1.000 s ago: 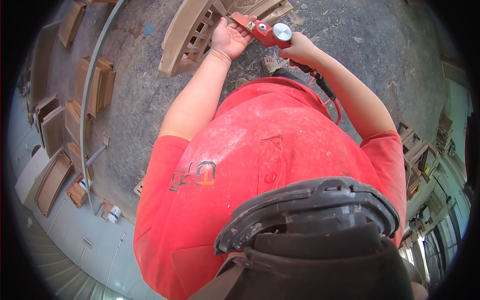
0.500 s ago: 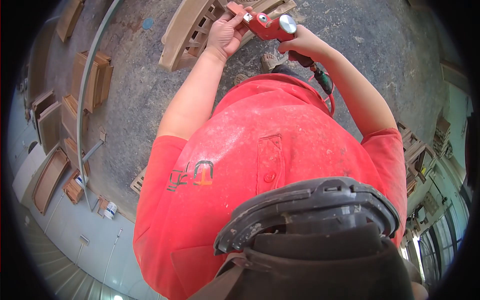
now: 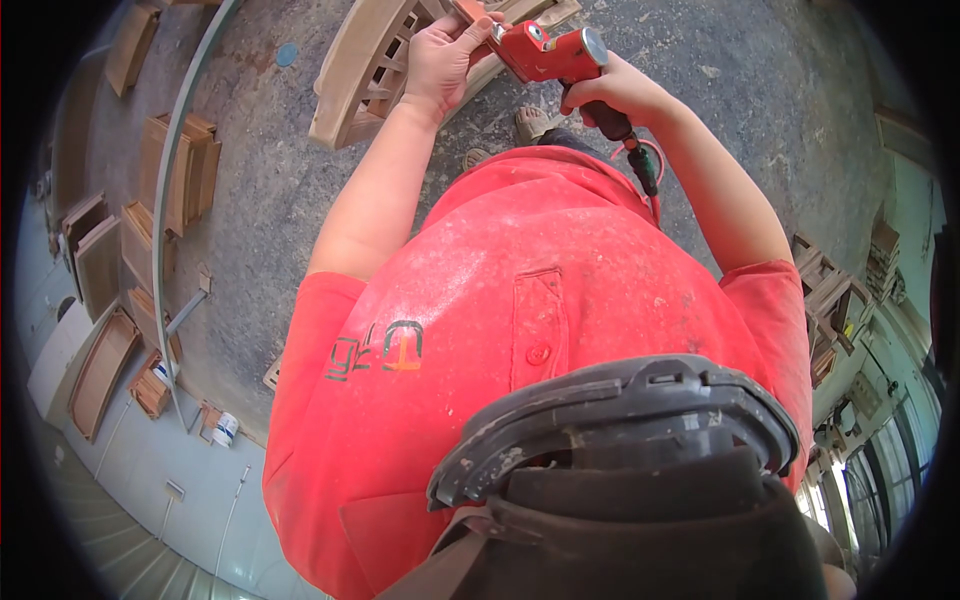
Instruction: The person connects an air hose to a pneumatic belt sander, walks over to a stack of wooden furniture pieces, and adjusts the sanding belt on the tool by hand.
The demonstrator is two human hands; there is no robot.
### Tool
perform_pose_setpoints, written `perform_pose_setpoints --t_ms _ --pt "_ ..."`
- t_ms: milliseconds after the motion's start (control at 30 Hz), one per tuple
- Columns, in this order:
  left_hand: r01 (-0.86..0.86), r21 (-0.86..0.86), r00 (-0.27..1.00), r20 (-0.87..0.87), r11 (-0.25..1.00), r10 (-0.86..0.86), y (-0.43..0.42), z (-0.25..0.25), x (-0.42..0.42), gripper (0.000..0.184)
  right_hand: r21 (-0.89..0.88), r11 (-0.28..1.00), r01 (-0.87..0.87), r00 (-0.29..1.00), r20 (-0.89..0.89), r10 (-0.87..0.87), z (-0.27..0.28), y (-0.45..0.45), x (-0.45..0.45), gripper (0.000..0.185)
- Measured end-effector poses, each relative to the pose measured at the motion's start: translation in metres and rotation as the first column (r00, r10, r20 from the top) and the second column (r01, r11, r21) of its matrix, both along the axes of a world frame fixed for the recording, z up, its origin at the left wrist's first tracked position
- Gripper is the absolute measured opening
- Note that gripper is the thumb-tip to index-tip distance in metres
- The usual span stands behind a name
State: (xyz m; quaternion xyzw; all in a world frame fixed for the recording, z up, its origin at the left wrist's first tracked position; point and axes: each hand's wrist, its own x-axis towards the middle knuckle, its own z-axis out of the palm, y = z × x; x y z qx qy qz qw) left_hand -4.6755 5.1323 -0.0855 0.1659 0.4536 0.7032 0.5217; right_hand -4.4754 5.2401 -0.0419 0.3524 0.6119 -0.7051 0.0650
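Note:
A red power tool [image 3: 540,52] with a round silver cap and a narrow front arm is held between my two hands at the top. My right hand [image 3: 622,88] is wrapped round its dark handle, from which a green-and-black connector and a red hose hang. My left hand [image 3: 440,62] closes on the tool's narrow front end, thumb on top. Behind my left hand lies a curved wooden frame [image 3: 345,85] with slats, partly hidden by the hand and tool.
Stacked wooden panels [image 3: 185,170] stand on the floor at left, beyond a long curved grey pipe [image 3: 165,190]. A white bucket [image 3: 226,430] is by the lower left wall. Wooden pieces [image 3: 830,300] are piled at right. My sandalled foot [image 3: 532,124] shows below the tool.
My left hand, open with palm up under the tool's front a second ago, has closed on that front end. The tool has tilted, and its silver cap now faces more to the right.

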Motion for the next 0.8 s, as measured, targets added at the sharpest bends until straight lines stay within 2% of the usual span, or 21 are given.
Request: perform_pose_setpoints --t_ms 67,300,367,433,500,567,600,633,667,700,733,800 --pt "-0.005 -0.027 1.000 -0.023 1.000 0.004 0.000 0.011 0.003 0.017 -0.175 0.984 -0.018 1.000 0.000 0.018 0.004 0.007 0.002 0.031" --pt "-0.001 -0.047 0.998 0.064 0.999 0.004 0.006 0.030 0.010 0.029 -0.332 0.943 -0.028 0.995 -0.101 -0.006 0.016 0.023 0.014 0.027" --pt "0.040 0.016 0.982 0.183 0.999 -0.043 0.007 0.042 0.016 0.033 -0.335 0.941 -0.047 0.993 -0.116 0.008 0.017 0.029 0.016 0.025" --pt "0.059 0.080 0.971 0.225 0.995 -0.076 0.006 0.047 0.020 0.034 -0.348 0.935 -0.074 0.987 -0.157 0.020 0.023 0.033 0.015 0.022" --pt "0.074 0.144 0.959 0.261 0.987 -0.110 0.005 0.046 0.021 0.036 -0.333 0.941 -0.065 0.987 -0.159 0.012 0.029 0.034 0.014 0.022" --pt "0.104 0.087 0.919 0.372 0.991 -0.129 0.003 0.039 0.022 0.044 -0.318 0.946 -0.057 0.986 -0.165 0.004 0.033 0.036 0.009 0.022" --pt "0.107 0.087 0.919 0.371 0.990 -0.132 0.001 0.036 0.023 0.044 -0.246 0.968 -0.043 0.987 -0.161 0.003 0.033 0.039 0.005 0.023" --pt "0.136 -0.029 0.943 0.312 0.990 -0.120 -0.002 0.034 0.027 0.029 -0.172 0.985 -0.025 0.988 -0.155 -0.002 0.034 0.042 0.002 0.024" --pt "0.159 -0.143 0.961 0.251 0.977 -0.120 -0.004 0.031 0.033 0.021 -0.075 0.997 -0.007 0.994 -0.110 -0.002 0.040 0.045 -0.004 0.023" --pt "0.261 -0.199 0.953 0.208 0.945 -0.220 -0.011 0.024 0.042 0.031 -0.146 0.987 0.065 0.993 -0.088 -0.078 0.040 0.050 -0.010 0.023" --pt "0.275 -0.196 0.949 0.212 0.941 -0.233 -0.011 0.027 0.050 0.031 -0.214 0.967 0.138 0.986 -0.062 -0.154 0.040 0.054 -0.016 0.024" --pt "0.571 -0.265 0.818 0.102 0.777 -0.566 -0.013 0.037 0.068 0.037 -0.188 0.958 0.215 0.973 -0.044 -0.227 0.047 0.053 -0.026 0.019"
